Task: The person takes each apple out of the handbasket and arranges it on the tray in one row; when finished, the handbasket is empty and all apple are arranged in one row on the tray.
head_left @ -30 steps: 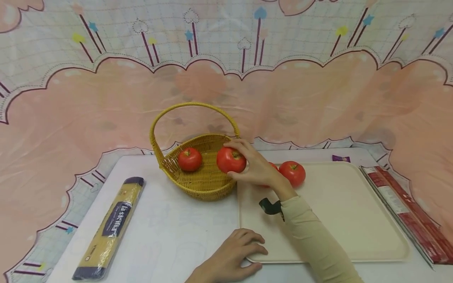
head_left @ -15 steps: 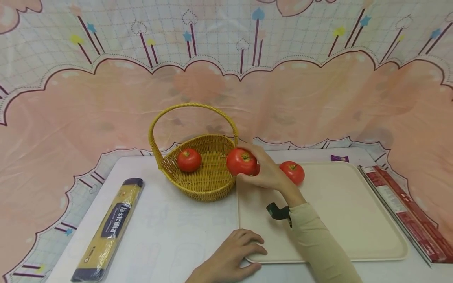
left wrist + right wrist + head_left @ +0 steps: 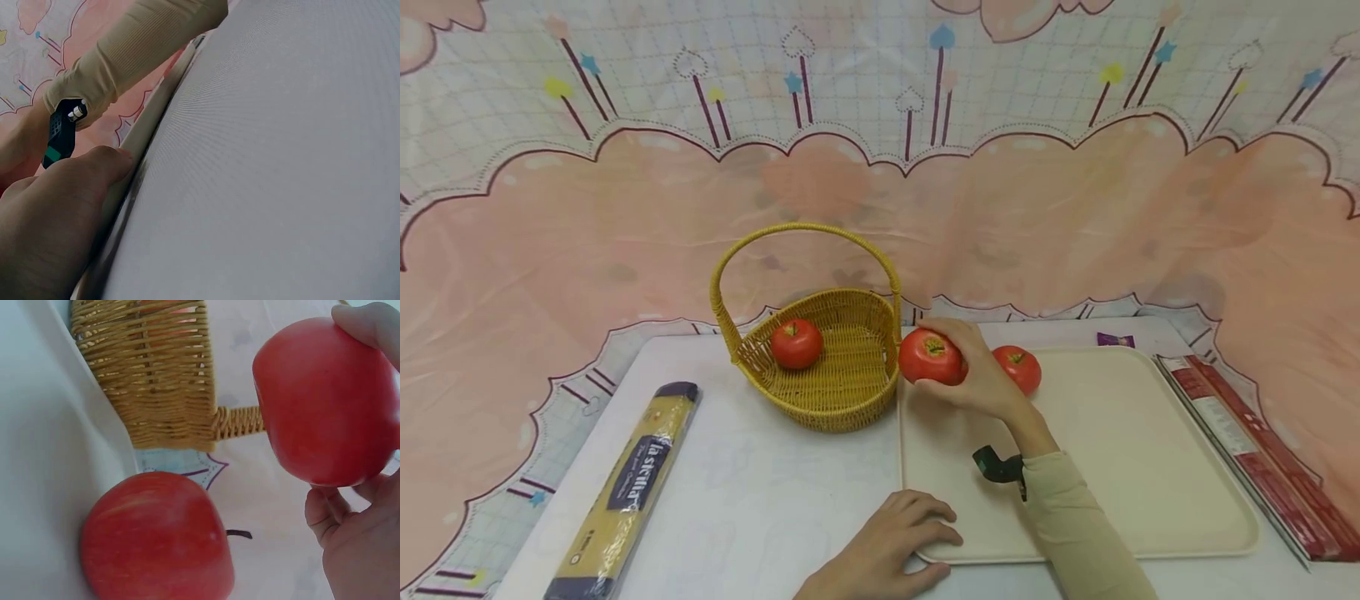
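Note:
A red apple (image 3: 931,357) is in the grip of my right hand (image 3: 973,379), raised above the far left part of the cream tray (image 3: 1120,450). In the right wrist view the held apple (image 3: 325,403) hangs apart from a second apple (image 3: 156,540) on the tray, which the hand mostly hides in the head view. Another apple (image 3: 1018,370) sits on the tray just right of the hand. One more apple (image 3: 797,343) lies in the yellow wicker basket (image 3: 850,412). My left hand (image 3: 887,542) rests at the tray's near left corner, fingers relaxed over its rim.
A pack of spaghetti (image 3: 628,492) lies on the white table at the left. Along the tray's right side lies a long red package (image 3: 1255,458). A small purple wrapper (image 3: 1116,340) is behind the tray. The basket's tall handle (image 3: 805,227) arches upward.
My right hand has moved right with its apple, from over the basket's right edge to above the tray. The left hand stays in place.

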### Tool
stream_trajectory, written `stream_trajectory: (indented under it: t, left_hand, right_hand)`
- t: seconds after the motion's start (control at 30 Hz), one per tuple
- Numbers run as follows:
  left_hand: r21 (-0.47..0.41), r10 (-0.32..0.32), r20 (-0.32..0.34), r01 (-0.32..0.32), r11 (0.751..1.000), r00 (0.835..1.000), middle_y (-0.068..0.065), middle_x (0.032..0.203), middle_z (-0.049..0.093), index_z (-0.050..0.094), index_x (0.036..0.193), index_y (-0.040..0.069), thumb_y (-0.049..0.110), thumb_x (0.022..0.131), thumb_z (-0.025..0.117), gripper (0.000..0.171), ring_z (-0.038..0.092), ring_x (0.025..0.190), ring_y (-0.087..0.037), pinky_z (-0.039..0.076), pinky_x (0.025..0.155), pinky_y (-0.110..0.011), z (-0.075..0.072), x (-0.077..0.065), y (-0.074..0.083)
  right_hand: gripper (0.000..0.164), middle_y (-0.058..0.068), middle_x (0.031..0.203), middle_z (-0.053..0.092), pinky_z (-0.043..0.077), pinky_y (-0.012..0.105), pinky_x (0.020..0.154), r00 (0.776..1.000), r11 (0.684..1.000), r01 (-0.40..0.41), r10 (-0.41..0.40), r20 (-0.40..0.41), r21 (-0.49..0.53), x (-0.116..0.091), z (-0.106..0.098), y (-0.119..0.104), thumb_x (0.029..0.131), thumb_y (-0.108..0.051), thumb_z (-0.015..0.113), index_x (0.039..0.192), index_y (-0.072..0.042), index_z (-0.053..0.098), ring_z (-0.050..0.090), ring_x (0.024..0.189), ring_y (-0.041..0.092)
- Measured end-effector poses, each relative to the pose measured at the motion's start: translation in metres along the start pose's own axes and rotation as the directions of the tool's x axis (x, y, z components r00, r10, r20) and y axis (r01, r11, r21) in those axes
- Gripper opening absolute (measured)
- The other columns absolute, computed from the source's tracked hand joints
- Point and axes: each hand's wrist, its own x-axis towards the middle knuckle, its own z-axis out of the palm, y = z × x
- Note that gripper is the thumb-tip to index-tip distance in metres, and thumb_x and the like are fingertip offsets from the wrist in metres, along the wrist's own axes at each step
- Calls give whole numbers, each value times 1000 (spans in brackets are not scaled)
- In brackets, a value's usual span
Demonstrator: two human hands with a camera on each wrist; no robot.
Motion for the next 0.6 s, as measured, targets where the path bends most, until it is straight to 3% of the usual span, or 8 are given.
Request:
stream_trajectory:
  t: [0.23, 0.6]
  left_hand:
    - [9, -1, -2, 1, 1000, 1000, 13, 126, 51, 58, 116, 32, 40, 93, 55, 25, 42, 120, -6, 37, 101, -30, 0, 0, 0]
    - [13, 1, 7, -1, 1000, 1000, 12, 127, 51, 58, 118, 32, 40, 93, 54, 26, 42, 122, -7, 38, 101, -32, -2, -1, 0]
  right_hand:
    - [74, -14, 141, 37, 45, 52, 94, 1000, 1000, -22, 22, -10, 8, -6, -3, 6, 74, -42, 77, 138, -40, 39, 34, 127, 15]
    - [69, -10, 138, 38, 45, 53, 94, 999, 998, -48, 49, -16, 36, -15, -12, 14, 77, -36, 76, 134, -45, 39, 42, 123, 20]
